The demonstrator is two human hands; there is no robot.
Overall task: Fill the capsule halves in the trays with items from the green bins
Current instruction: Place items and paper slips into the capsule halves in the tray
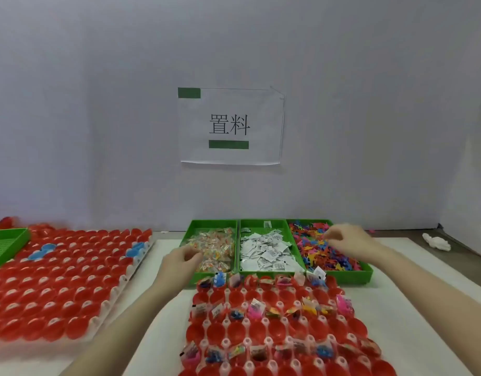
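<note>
My left hand (183, 260) reaches into the left green bin (192, 232), fingers curled over the clear packets (215, 245) of small colourful bits, though I cannot tell whether I have one pinched. My right hand (347, 240) is over the right green bin (365, 272), fingertips drawn together among the little coloured plastic figures (323, 253); blur hides whether one is caught. The middle bin (261, 223) holds white paper sachets (263, 253). Just in front of the bins lies the tray of red capsule halves (274, 329): some rows already hold items, others between them sit bare. To do this well, I should lift only one piece per hand, shake off any clinging extras over the bin, then drop each into a bare cup, working along a row so none gets skipped. A second tray of red halves (57, 289) waits to my left.
</note>
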